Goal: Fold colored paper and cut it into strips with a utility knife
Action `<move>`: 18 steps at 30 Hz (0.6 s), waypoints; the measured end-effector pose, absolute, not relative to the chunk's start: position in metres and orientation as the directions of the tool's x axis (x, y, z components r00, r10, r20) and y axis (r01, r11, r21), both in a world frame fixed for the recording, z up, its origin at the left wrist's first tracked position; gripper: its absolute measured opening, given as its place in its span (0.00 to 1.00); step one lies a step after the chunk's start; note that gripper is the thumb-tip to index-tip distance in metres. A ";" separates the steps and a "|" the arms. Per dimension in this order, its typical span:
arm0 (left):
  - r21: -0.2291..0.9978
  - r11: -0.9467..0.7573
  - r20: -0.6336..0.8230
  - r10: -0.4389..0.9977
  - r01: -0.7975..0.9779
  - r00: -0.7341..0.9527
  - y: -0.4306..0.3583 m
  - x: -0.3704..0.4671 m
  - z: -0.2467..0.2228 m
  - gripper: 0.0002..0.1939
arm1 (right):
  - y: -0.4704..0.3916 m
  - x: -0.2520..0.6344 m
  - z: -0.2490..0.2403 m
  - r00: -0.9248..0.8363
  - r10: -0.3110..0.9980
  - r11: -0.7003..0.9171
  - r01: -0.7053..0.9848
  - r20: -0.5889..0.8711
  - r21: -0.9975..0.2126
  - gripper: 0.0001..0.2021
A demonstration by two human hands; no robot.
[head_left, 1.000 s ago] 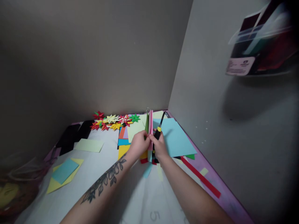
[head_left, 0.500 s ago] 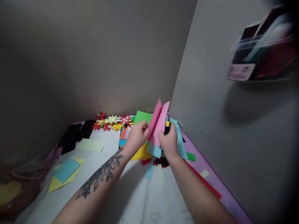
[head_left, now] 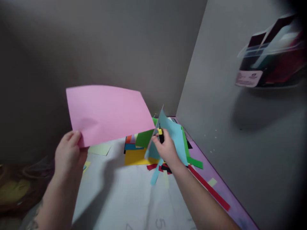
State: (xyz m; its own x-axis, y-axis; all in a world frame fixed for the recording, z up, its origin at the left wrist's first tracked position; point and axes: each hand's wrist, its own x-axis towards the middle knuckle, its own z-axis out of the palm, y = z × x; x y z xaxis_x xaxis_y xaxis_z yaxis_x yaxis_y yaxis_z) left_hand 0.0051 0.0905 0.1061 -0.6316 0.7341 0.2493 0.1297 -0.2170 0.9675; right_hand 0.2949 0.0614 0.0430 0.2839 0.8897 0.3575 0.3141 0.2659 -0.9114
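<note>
A large pink sheet (head_left: 110, 111) is pinched at its lower left corner by my left hand (head_left: 69, 150), raised over the left of the table. In my right hand (head_left: 165, 145) is a black and yellow cutter (head_left: 161, 134), pointing up. The fingers of that hand also touch a thin upright sheet (head_left: 154, 137), seen nearly edge-on, whose colour is unclear. Behind and beside this hand lies light blue paper (head_left: 177, 137). Green paper (head_left: 145, 139) and yellow paper (head_left: 134, 157) lie between my hands.
Red strips (head_left: 211, 188) and other offcuts lie along the table's right side. A pale green sheet (head_left: 99, 149) rests at the left. On the right wall hangs a clear container (head_left: 271, 57). Grey walls meet behind the table. A blurred bag (head_left: 16, 191) is at far left.
My left hand has moved left with the pink sheet, which is now spread out and hides the paper stars. My right hand has shifted slightly left, still holding the cutter.
</note>
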 end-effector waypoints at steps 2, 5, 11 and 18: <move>0.993 -0.043 -0.033 0.784 -0.107 -0.620 0.068 -0.022 0.076 0.09 | 0.071 0.289 0.022 0.214 0.933 0.232 0.262 0.291 -0.937 0.17; 0.985 0.098 -0.165 0.772 -0.143 -0.613 0.032 -0.052 0.037 0.15 | 0.082 0.295 -0.001 0.301 0.917 0.117 0.427 0.263 -0.897 0.21; 0.966 0.240 -0.259 0.872 -0.098 -0.416 -0.003 -0.080 0.008 0.33 | 0.082 0.319 -0.013 0.260 0.956 -0.177 0.880 0.137 -0.441 0.31; 0.958 0.147 -0.220 0.927 -0.246 -0.303 -0.006 -0.090 0.016 0.35 | 0.069 0.283 -0.019 -0.057 0.955 0.219 0.796 0.290 -0.564 0.25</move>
